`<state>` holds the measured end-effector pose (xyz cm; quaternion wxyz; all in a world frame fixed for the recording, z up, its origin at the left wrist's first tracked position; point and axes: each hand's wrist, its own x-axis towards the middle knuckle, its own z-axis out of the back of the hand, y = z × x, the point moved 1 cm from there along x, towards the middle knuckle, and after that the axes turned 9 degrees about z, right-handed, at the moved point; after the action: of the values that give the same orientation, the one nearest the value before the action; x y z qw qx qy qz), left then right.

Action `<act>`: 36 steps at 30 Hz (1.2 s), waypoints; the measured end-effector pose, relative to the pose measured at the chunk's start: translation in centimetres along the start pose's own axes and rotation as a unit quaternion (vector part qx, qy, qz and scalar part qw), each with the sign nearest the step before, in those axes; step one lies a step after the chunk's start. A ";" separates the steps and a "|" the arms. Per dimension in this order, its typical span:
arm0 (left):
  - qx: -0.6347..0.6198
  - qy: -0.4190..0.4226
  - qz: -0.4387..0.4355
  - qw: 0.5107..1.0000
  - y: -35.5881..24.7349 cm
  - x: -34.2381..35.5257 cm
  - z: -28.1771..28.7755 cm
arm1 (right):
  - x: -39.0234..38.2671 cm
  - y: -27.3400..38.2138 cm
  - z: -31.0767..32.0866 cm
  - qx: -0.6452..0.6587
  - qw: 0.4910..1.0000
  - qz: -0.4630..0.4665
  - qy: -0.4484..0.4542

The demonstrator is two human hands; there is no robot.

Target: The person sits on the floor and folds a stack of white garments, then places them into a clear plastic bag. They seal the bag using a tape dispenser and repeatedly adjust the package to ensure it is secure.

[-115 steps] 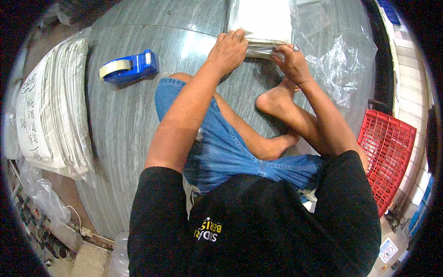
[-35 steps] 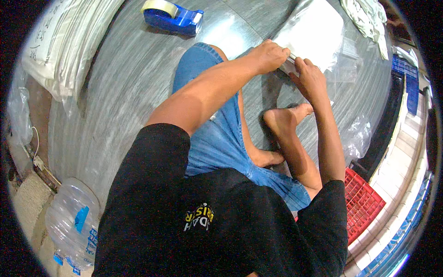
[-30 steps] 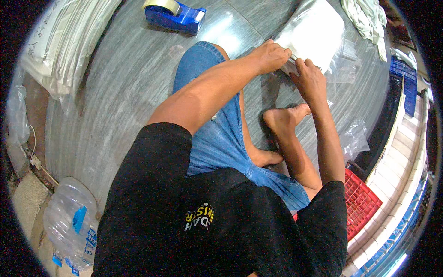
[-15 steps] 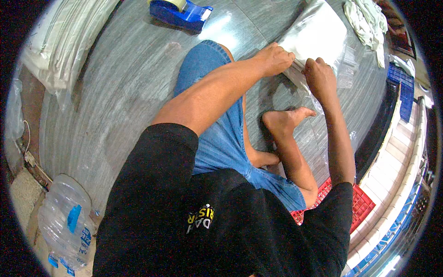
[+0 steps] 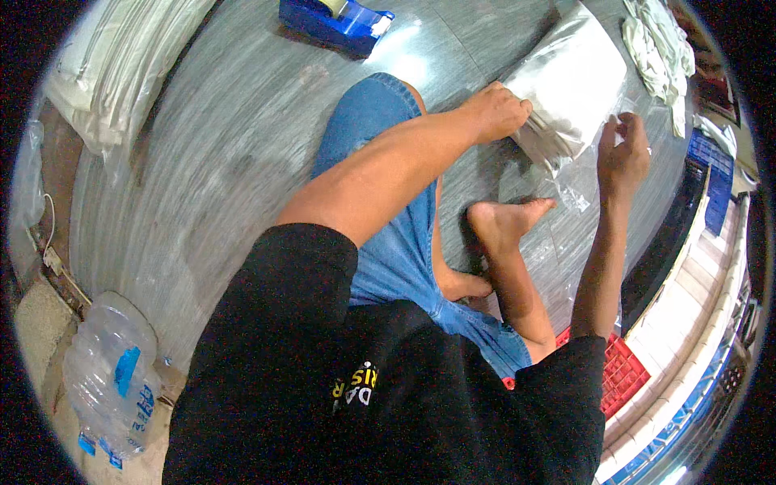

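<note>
A white folded bundle in clear plastic (image 5: 578, 73) lies on the grey floor (image 5: 202, 186) beyond my bent legs. My left hand (image 5: 499, 113) is closed on the bundle's near-left edge, fingers curled over it. My right hand (image 5: 624, 158), just right of the bundle, has its fingers pinched on clear, crinkled plastic at that side. Part of this loose film (image 5: 566, 186) hangs toward my foot. A blue tape dispenser (image 5: 339, 28) with a roll of tape stands at the top, left of the bundle.
A stack of white, plastic-wrapped cloth (image 5: 117, 81) is at the upper left, a large clear bottle (image 5: 105, 372) at the lower left. Rumpled white cloth (image 5: 655, 44), a blue crate (image 5: 711, 178) and a red crate (image 5: 622, 376) line the right side, beside a pale ledge (image 5: 691, 283).
My right hand has moved from near my left hand out to the right, drawing clear plastic along. My left hand still grips the bundle's edge. The view has shifted slightly.
</note>
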<state>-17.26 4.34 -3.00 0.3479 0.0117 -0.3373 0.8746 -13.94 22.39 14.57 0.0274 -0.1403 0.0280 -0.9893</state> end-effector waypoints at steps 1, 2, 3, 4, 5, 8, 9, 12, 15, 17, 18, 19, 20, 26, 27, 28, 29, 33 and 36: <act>-0.012 -0.003 -0.010 1.000 -0.4 0.0 -0.1 | -1.5 0.4 -0.6 -0.007 0.999 0.050 -0.009; -0.035 0.025 -0.007 0.999 -0.5 0.2 0.0 | -3.2 1.3 -1.6 -0.019 0.995 0.099 -0.021; -0.015 0.028 -0.004 0.999 -0.3 0.5 0.1 | -3.7 2.2 -2.3 -0.027 0.987 0.156 -0.035; 0.005 0.031 -0.001 0.999 -0.1 0.5 0.0 | -3.5 2.7 -2.9 -0.072 0.988 0.139 -0.007; 0.020 0.041 0.000 0.999 -0.3 0.2 -0.3 | -3.6 3.2 -3.6 -0.116 0.986 0.115 0.027; -0.010 0.013 -0.005 1.000 -0.1 0.3 0.2 | -2.3 1.9 -5.3 -0.076 0.989 0.084 0.100; -0.012 0.015 -0.005 1.000 -0.3 0.3 0.2 | -1.7 1.5 -5.5 -0.032 0.990 0.080 0.115; -0.004 0.016 0.001 1.000 -0.1 0.1 0.5 | 0.0 0.8 -5.8 -0.018 0.982 0.059 0.176; -0.005 0.024 -0.002 1.000 -0.5 0.4 0.9 | 0.6 -0.7 -6.0 0.015 0.980 0.057 0.192; -0.001 0.032 0.006 0.999 -0.6 0.5 1.0 | 1.6 -3.3 -7.6 0.117 0.977 0.028 0.178; -0.002 0.026 -0.004 1.000 -0.7 0.5 0.8 | 2.3 -6.4 -9.5 0.208 0.964 -0.007 0.166; -0.003 0.020 -0.011 1.000 -0.5 0.4 0.4 | 2.4 -8.0 -10.7 0.297 0.941 -0.039 0.155; 0.000 0.015 -0.010 1.000 -0.2 0.0 0.3 | 2.3 -6.0 -8.0 0.389 0.903 -0.127 0.129; -0.003 0.009 -0.007 1.000 -0.3 0.2 -0.1 | -4.5 0.6 -6.5 -0.049 0.994 0.096 -0.009; -0.010 0.003 -0.008 1.000 -0.3 0.2 -0.1 | -5.5 0.7 -6.8 -0.096 0.991 0.091 0.004; -0.018 0.000 -0.015 1.000 -0.5 0.5 0.2 | -5.3 -0.3 -7.6 -0.051 0.998 0.041 0.012; -0.022 -0.003 -0.021 1.000 -0.3 0.7 0.4 | -5.1 -0.4 -7.7 -0.049 0.998 0.038 0.012; 0.023 -0.024 -0.024 0.999 -0.1 0.9 0.9 | -4.7 0.1 -8.1 -0.068 0.997 0.004 0.048; 0.063 -0.002 -0.020 0.998 -0.4 1.0 1.2 | -4.4 -0.7 -7.0 -0.022 0.999 -0.011 0.021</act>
<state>-18.08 4.40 -1.58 0.3631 0.0420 -0.2816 0.8872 -11.72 23.68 6.67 0.0124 -0.1206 0.0483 -0.9914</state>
